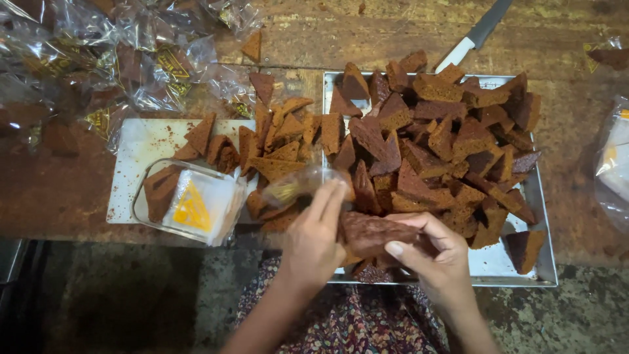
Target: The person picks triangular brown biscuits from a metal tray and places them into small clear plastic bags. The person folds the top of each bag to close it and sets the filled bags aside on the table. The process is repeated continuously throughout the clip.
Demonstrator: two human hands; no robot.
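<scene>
I am holding a dark brown triangular slice of cake (372, 233) in my right hand (434, 257), my thumb and fingers closing around its right end, just above the near edge of the flat rectangular metal tray (544, 262). My left hand (314, 241) is touching the slice's left end while its fingers are pinching a small clear plastic wrapper (298, 187), which is sticking up and away toward the far left. So both grips are closed: the right on the cake slice, the left on the wrapper.

The tray is sitting on the worn brown wooden worktop (570, 46) and is carrying a big heap of brown triangular cake pieces (445, 137), which is spilling leftward onto a white rectangular cutting board (141, 141). On the near left of that board, a clear plastic tub (190, 203) is lying tilted, holding a stack of wrappers with a yellow triangle label.

At the far left, a pile of cake slices already sealed in clear wrappers (98, 59) is lying on the worktop. Beyond the tray, a knife with a grey handle and white blade (473, 36) is resting at an angle. At the right edge, 1 more clear plastic bag (616, 157) is partly showing.
</scene>
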